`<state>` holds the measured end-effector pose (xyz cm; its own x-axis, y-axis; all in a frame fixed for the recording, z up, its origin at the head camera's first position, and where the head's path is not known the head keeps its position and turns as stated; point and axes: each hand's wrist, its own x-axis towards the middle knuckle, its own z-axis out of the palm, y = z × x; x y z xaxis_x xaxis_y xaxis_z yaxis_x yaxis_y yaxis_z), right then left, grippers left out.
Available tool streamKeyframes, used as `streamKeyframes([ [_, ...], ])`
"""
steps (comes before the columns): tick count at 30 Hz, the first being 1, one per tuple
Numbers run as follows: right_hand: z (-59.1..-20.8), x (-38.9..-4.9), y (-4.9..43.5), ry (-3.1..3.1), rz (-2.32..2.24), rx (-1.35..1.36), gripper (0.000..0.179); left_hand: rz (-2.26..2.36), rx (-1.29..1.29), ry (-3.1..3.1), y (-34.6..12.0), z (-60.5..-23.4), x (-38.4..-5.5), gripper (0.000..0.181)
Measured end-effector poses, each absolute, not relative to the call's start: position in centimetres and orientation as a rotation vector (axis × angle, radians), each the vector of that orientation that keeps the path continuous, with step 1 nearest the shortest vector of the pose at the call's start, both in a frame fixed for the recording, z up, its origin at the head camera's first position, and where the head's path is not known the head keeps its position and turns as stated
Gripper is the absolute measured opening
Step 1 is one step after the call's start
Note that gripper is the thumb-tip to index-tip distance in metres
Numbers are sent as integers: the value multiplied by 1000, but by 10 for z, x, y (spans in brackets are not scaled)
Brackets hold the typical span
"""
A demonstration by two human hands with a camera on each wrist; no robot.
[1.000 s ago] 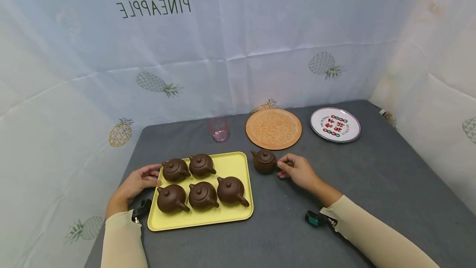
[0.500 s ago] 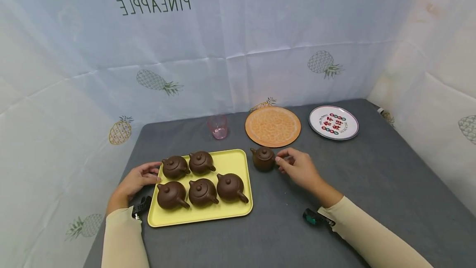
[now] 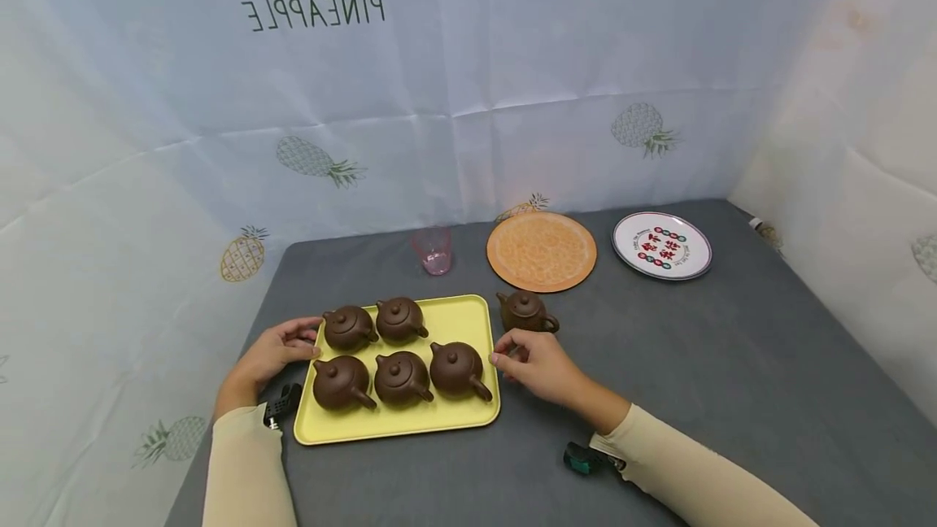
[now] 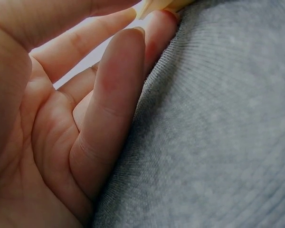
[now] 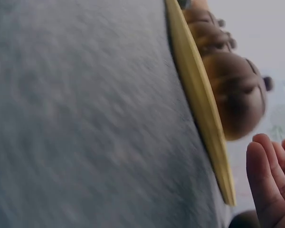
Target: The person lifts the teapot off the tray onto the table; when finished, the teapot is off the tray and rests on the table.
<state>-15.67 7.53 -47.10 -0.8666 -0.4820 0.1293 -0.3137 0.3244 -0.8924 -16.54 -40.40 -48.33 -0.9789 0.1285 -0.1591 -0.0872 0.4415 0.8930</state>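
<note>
A yellow tray [image 3: 457, 320] bears several brown teapots, among them one at the front right [image 3: 455, 368]. My left hand [image 3: 268, 356] holds the tray's left edge, its thumb at the rim; in the left wrist view the fingers [image 4: 109, 90] lie low over the cloth, with a sliver of tray beyond them. By the tray's right edge is my right hand [image 3: 540, 364], holding nothing; its fingers [image 5: 261, 175] show slightly apart from the rim in the right wrist view. Another brown teapot [image 3: 523, 309] stands on the table behind the right hand.
Along the back of the table stand a pink clear cup [image 3: 435, 254], an orange round mat [image 3: 542, 252] and a white plate with red characters [image 3: 662, 246]. The grey table [image 3: 703, 364] is enclosed by pineapple-print cloth [image 3: 512, 39].
My right hand has let go of the loose teapot's handle and moved left and nearer to the tray's right edge. The left hand has stayed at the tray.
</note>
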Motion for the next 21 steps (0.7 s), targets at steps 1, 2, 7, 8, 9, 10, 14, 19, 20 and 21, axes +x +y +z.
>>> streamKeyframes([
  [1, -473, -156, 73, 2393, -1572, -735, 15, 1562, 32, 2489, -404, -483, -165, 68],
  [2, -474, -155, 71, 2366, -1567, -734, 16, 1563, 31, 2490, -404, -484, -164, 68],
  [7, -480, -152, 62, 2281, -1518, -751, 20, 1554, 27, 2496, -406, -486, -164, 67],
  [8, -482, -152, 62, 2275, -1507, -760, 21, 1545, 22, 2499, -406, -486, -164, 66],
  [9, -483, -152, 61, 2276, -1499, -776, 22, 1538, 22, 2503, -404, -483, -163, 66],
  [10, -484, -152, 60, 2285, -1488, -787, 22, 1535, 23, 2505, -402, -479, -162, 66],
  [14, -487, -153, 58, 2317, -1471, -824, 21, 1523, 5, 2517, -401, -479, -163, 65],
  [19, -487, -152, 58, 2328, -1441, -853, 16, 1514, 6, 2524, -407, -490, -168, 65],
  [20, -486, -151, 58, 2322, -1438, -848, 16, 1513, 10, 2526, -407, -490, -168, 64],
  [21, -486, -151, 58, 2313, -1437, -840, 17, 1516, 10, 2525, -407, -490, -168, 65],
])
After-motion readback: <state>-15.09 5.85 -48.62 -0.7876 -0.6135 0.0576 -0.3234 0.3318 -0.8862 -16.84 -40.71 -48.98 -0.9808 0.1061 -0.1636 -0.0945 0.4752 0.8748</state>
